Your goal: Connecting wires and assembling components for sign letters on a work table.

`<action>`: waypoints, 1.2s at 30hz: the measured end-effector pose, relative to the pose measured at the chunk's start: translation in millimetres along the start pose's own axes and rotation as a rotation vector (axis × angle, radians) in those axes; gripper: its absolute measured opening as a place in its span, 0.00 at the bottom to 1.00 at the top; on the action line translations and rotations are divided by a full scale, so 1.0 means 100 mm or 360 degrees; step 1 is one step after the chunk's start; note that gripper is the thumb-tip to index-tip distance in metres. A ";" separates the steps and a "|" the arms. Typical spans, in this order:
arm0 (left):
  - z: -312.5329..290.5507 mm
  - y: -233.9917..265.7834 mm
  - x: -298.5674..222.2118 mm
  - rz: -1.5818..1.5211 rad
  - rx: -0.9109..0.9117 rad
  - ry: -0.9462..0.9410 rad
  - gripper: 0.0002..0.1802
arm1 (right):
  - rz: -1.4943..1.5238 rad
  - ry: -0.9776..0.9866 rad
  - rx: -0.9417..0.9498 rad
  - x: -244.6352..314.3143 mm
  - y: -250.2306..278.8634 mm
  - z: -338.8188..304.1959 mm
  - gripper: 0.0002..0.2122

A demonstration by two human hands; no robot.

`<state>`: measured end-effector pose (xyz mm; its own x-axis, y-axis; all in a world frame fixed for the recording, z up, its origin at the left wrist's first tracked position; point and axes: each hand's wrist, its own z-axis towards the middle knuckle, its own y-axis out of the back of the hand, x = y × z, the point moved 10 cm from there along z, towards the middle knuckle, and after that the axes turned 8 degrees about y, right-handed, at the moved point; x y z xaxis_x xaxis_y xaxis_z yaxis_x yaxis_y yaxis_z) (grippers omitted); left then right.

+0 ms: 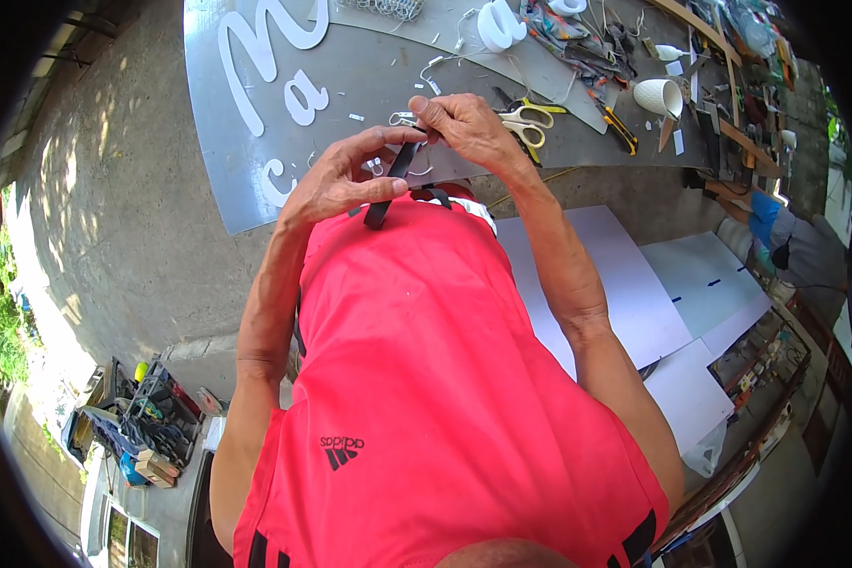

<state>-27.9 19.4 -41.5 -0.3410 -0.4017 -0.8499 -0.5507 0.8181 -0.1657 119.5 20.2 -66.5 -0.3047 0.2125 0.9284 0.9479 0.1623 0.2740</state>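
Observation:
Above my lap, at the table's near edge, a flat black strip [404,163] slants between my two hands. My left hand [346,175] curls around its lower part, thumb and fingers on either side. At the upper end my right hand [473,133] pinches it, fingertips pressed together; the exact grip is partly hidden. Just right of that hand lie scissors with pale yellow handles [525,131]. Small white light modules on wire [433,74] rest on the metal tabletop [398,57] beyond my hands.
White letter-shaped cutouts [303,97] lie on the table's left. To the right are a yellow-and-black utility knife [621,131], a white textured cup [655,97] and cluttered tools. White sheets [606,284] lie right of my lap. A person [814,248] is at the far right.

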 end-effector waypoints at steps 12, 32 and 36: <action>0.17 -0.15 -0.12 0.0120 0.0164 -0.0046 0.39 | -0.0143 -0.0111 -0.0360 -0.12 0.49 -0.21 0.34; 0.13 0.15 -0.47 -0.0190 -0.0095 -0.0318 0.57 | -0.1450 0.0114 0.0028 -1.19 1.11 -0.89 0.10; 0.13 0.20 -0.54 -0.0094 -0.0145 -0.0303 0.61 | 0.0108 -0.0570 0.0190 -1.32 1.19 -1.37 0.14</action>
<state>-10.7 63.1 -5.3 -0.1610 -0.3557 -0.9207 -0.6352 0.7513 -0.1792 284.8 -120.4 -122.4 -0.2747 0.5467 0.7910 0.9561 0.2429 0.1642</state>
